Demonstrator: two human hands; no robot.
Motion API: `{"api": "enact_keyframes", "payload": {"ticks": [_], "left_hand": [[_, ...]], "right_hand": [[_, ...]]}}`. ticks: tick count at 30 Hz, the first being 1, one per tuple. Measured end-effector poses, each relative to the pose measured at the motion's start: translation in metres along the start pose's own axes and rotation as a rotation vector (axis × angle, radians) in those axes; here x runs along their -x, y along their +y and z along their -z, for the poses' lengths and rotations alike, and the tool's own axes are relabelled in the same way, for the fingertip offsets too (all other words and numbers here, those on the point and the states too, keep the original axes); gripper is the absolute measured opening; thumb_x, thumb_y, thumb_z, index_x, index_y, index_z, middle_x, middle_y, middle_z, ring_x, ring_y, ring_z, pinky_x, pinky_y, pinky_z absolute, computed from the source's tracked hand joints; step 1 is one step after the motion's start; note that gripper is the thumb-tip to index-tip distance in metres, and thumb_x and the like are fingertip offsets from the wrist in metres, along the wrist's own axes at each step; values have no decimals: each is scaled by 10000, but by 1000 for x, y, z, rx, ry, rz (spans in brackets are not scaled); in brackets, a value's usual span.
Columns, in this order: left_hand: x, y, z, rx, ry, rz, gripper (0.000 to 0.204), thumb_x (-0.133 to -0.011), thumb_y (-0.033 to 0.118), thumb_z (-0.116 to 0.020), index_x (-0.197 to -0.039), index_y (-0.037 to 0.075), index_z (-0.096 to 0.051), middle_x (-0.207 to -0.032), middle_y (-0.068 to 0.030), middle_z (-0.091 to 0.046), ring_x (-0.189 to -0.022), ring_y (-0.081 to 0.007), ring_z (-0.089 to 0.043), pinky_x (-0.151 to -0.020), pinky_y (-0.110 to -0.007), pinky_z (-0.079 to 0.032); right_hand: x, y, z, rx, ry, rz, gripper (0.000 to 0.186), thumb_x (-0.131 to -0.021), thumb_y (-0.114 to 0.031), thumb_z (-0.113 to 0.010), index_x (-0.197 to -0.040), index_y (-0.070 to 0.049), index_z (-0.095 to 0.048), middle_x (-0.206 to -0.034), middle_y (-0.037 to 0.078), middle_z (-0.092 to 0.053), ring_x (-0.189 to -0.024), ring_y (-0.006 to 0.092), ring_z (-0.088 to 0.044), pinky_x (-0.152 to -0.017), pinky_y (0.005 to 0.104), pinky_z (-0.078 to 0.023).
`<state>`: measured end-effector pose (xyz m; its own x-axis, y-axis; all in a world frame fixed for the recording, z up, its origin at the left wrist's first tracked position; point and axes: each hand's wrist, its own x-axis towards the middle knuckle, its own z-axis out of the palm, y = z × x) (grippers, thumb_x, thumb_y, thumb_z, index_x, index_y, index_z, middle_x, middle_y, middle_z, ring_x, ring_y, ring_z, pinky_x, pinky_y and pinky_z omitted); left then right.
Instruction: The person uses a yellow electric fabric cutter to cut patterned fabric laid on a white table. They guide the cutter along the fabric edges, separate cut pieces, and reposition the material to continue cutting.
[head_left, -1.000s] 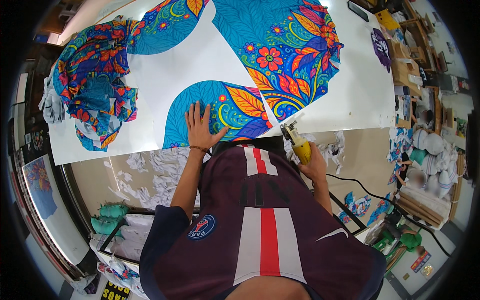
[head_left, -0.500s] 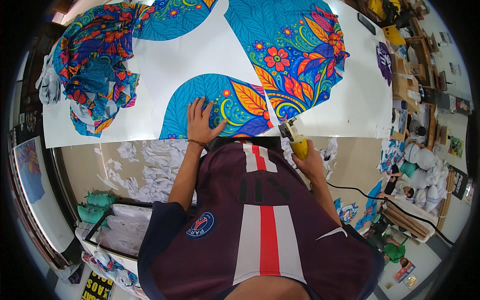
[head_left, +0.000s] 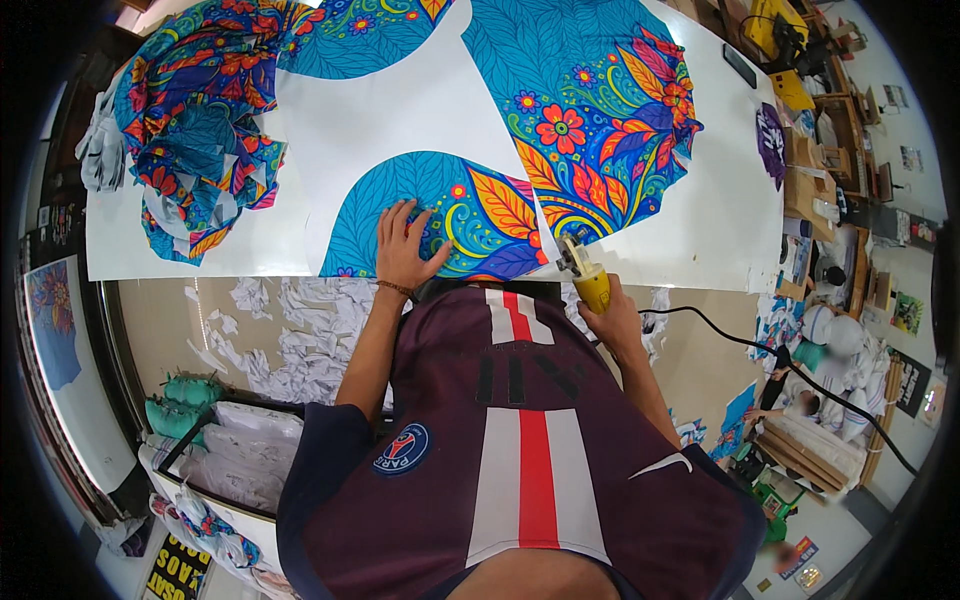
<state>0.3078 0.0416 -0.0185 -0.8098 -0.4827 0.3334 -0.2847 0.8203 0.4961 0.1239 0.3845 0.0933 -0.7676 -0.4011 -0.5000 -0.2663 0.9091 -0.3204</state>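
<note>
My left hand [head_left: 404, 246] lies flat with fingers spread on a curved piece of floral-printed blue fabric [head_left: 365, 215] at the table's near edge. In my right hand [head_left: 612, 318] is a yellow handheld electric fabric cutter [head_left: 592, 286], its metal head [head_left: 572, 256] resting at the table edge, close to the lower right corner of that piece. A black cord trails from the cutter to the right. Beyond the cutter lies a larger printed fabric panel [head_left: 560, 90], parted from the near piece by a narrow white strip that widens farther back.
Crumpled printed fabric [head_left: 205, 140] is heaped at the table's left, beside white scraps [head_left: 102, 150]. A phone [head_left: 739, 66] and a purple cloth [head_left: 770, 145] lie at the right. White offcuts [head_left: 315, 325] litter the floor. A bin with plastic-wrapped contents [head_left: 245, 450] stands lower left.
The cutter and my right hand have shifted very slightly, and the cord now arches higher beside my forearm. My left hand stays flat on the same fabric piece.
</note>
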Motion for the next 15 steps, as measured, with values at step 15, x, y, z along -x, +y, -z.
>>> {"api": "enact_keyframes", "payload": {"ticks": [15], "left_hand": [[0,-2,1,34,43,-8,531,-806,356,-828,-1240,86,-686,-1387,-164,-573,-1340,-391,-506,-1152,-580,-383]], "right_hand": [[-65,-69,16,8,24,-6,654,-815,-431,-771,-1305,-66,-536,-1066,277,-739,-1007,483,-709,-839,558,-550]]}}
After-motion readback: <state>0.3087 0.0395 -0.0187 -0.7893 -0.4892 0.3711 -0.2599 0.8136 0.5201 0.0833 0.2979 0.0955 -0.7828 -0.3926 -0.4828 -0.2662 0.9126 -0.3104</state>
